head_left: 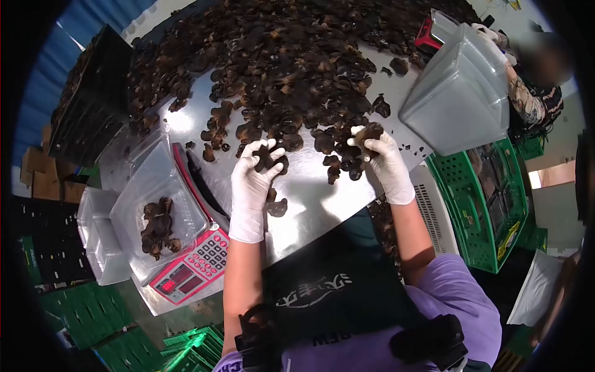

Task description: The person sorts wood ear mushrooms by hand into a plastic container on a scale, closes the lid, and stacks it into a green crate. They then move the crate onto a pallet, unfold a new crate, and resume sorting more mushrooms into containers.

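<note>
**Now: gloved hands picking dark fungus off a steel table**

Far left: a stack of empty trays [99, 242]. Just beside it, a clear tray [158, 177] sits on the red scale [195, 270], with a few loose pieces [158, 229] in it.

Left hand [251, 183]: white glove, fingers curled closed round a small clump [268, 160], held just over the steel table [310, 198].

Centre: the fungus pile [291, 68] covers the far half of the table and thins toward the near edge.

Right hand [387, 164]: fingertips pinched shut on a single piece [370, 132] at the pile's near fringe.

Right: a clear tub [462, 93], tilted, with a co-worker's arm [525, 102] behind it. A green crate [489, 204] stands below.

Judgement: the picking is best done from the loose fringe, not the heap, so nothing slides. Small, firm pinches suit these brittle, curled pieces. Crumbs should be kept off the scale's keys.

Hard to make out:
- The scale's display digits are unreadable.
- The left palm hides how much it holds.
- A black apron [338, 282] covers the table's near edge.
- The co-worker is mostly cut off.
- The picture's rim is dark and bent.
</note>
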{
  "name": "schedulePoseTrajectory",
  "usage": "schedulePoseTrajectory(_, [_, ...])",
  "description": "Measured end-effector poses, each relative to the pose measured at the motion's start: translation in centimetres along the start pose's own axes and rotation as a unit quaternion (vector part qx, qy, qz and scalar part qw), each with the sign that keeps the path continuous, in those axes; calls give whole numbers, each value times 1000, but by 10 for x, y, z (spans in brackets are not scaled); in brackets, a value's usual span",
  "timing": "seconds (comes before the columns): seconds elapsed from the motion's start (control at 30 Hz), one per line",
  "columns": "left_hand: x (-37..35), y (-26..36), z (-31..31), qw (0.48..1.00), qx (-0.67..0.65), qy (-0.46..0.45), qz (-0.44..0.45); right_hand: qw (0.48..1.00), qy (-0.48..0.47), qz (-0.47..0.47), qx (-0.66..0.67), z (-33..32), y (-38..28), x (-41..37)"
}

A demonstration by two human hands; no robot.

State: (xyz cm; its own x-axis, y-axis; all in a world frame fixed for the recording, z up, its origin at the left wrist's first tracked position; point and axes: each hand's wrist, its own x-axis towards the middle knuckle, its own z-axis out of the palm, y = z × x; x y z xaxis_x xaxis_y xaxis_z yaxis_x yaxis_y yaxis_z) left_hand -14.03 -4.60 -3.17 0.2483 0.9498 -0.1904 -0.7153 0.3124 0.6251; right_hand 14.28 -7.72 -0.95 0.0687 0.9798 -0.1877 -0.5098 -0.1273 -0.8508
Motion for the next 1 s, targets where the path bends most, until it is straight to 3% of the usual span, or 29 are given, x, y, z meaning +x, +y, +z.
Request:
schedulePoseTrajectory(0.1, [12, -7, 17, 998, 26, -40, -29, 995, -40, -23, 83, -19, 4, 3])
schedulePoseTrajectory(0.17, [27, -20, 28, 984, 176, -27, -13, 990, -67, -29, 123, -16, -3, 3])
schedulePoseTrajectory(0.23, [44, -44, 32, 936, 349, -28, -27, 987, -73, -23, 143, -20, -1, 4])
schedulePoseTrajectory(0.3, [54, -62, 48, 765, 641, 32, 53, 987, -10, -40, 152, -24, 5, 5])
schedulePoseTrajectory(0.33, [54, -65, 63, 632, 769, 67, 67, 994, 16, -35, 98, -23, 1, 8])
schedulePoseTrajectory(0.43, [60, -78, 67, 603, 794, 63, 52, 996, 65, -66, -11, -22, -4, 3])
schedulePoseTrajectory(0.5, [61, -89, 54, 605, 782, 72, 133, 995, 49, -61, -67, -20, -13, -3])
schedulePoseTrajectory(0.57, [52, -83, 54, 624, 763, 60, 154, 996, 52, -39, -53, -20, -6, -3])
schedulePoseTrajectory(0.63, [47, -85, 48, 623, 759, 50, 184, 991, 20, 6, -136, -26, 2, 1])
schedulePoseTrajectory(0.7, [43, -89, 46, 579, 779, 47, 236, 950, 34, 22, -311, -28, 13, 7])
schedulePoseTrajectory(0.73, [42, -87, 50, 543, 815, 48, 195, 862, 46, -102, -495, -26, 21, 13])
schedulePoseTrajectory(0.77, [43, -87, 51, 541, 817, 47, 193, 863, 47, -100, -492, -27, 24, 15])
schedulePoseTrajectory(0.83, [42, -88, 53, 530, 814, 53, 230, 804, 59, -33, -591, -23, 22, 17])
schedulePoseTrajectory(0.9, [38, -84, 55, 539, 800, 60, 256, 832, 61, -50, -549, -31, 27, 19])
schedulePoseTrajectory(0.93, [33, -76, 63, 593, 766, 70, 239, 925, 63, -30, -373, -31, 25, 17])
schedulePoseTrajectory(0.97, [29, -71, 66, 644, 729, 81, 219, 981, 62, -8, -182, -31, 22, 14])
schedulePoseTrajectory(1.0, [26, -69, 62, 710, 673, 92, 183, 987, 58, 0, -152, -36, 13, 8])
